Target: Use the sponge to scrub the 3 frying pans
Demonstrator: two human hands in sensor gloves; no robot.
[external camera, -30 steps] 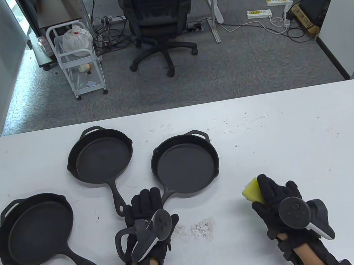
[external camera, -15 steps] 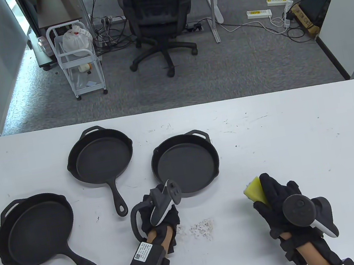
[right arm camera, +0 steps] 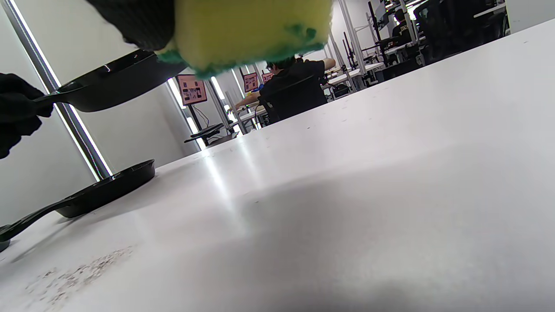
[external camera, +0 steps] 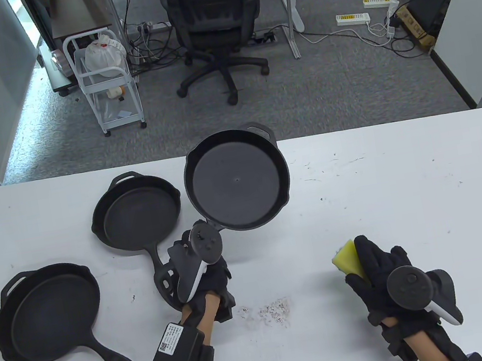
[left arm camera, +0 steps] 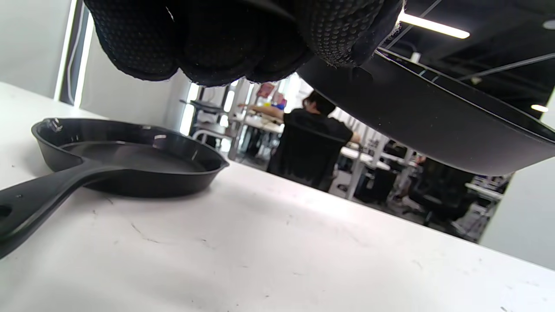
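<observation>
Three black cast-iron frying pans are in the table view. My left hand grips the handle of one pan and holds it raised above the table, tilted toward me; its underside fills the upper right of the left wrist view. A second pan lies flat at centre left, also seen as the pan beside my left hand. The third pan lies at the far left. My right hand holds a yellow sponge with a green underside just above the table at the right.
A patch of grey crumbs lies on the white table between my hands. Beyond the far edge stand an office chair and a white wire cart. A person in black sits at a desk in the background.
My left hand closed on the middle-right pan's handle and lifted that pan off the table, away from me and upward. The right hand with the sponge stayed almost still.
</observation>
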